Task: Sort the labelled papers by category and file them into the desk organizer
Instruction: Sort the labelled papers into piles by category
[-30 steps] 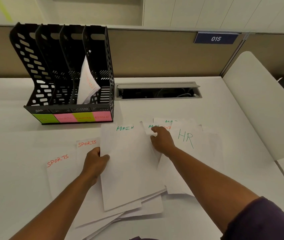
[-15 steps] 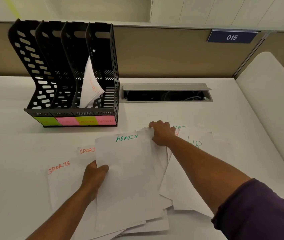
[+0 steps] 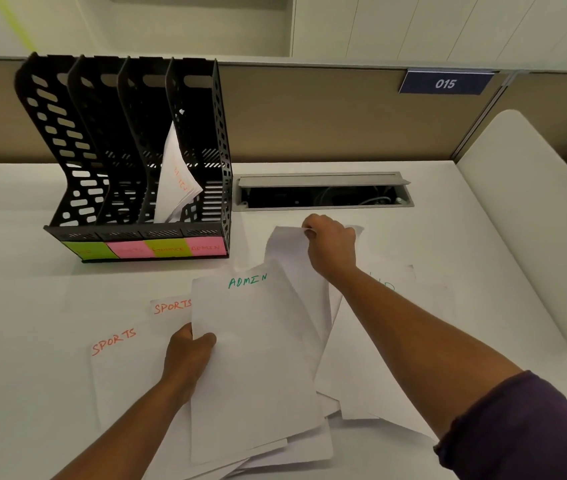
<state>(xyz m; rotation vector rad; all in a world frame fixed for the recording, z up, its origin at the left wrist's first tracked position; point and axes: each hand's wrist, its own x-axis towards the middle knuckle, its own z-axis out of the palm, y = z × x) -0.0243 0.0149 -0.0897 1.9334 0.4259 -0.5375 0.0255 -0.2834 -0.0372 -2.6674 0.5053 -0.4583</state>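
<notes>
**Desk lot: labelled papers and four-slot organizer**

Item 1. ADMIN sheet [image 3: 254, 358]: white, plain, green handwritten heading at its far edge. My left hand [image 3: 186, 362] grips its left edge, thumb curled over the top face. It lies uppermost on the near pile.

Item 2. Lifted sheet [image 3: 290, 251]: white, heading not legible from here. My right hand [image 3: 332, 247] pinches its far corner, fingers curled round the edge; the sheet bows upward, its near part tucked behind the ADMIN sheet.

Item 3. Two SPORTS sheets [image 3: 115, 344]: orange headings, flat on the desk [image 3: 15, 323], left of my left hand, partly overlapped by the pile.

Item 4. HR sheet [image 3: 396, 282]: faint green heading, mostly hidden under my right forearm, right of the pile.

Item 5. Desk organizer [image 3: 136, 161]: black, perforated, four upright slots, far left. Green and pink sticky labels along its near base; the rightmost reads ADMIN. One folded paper [image 3: 174, 181] with orange writing leans in a right-hand slot; which one I cannot tell.

Edges and room: bare desk lies between the organizer's near base and the pile. A recessed cable tray [image 3: 323, 192] sits just beyond my right hand. A white side panel [image 3: 524, 209] bounds the right.
</notes>
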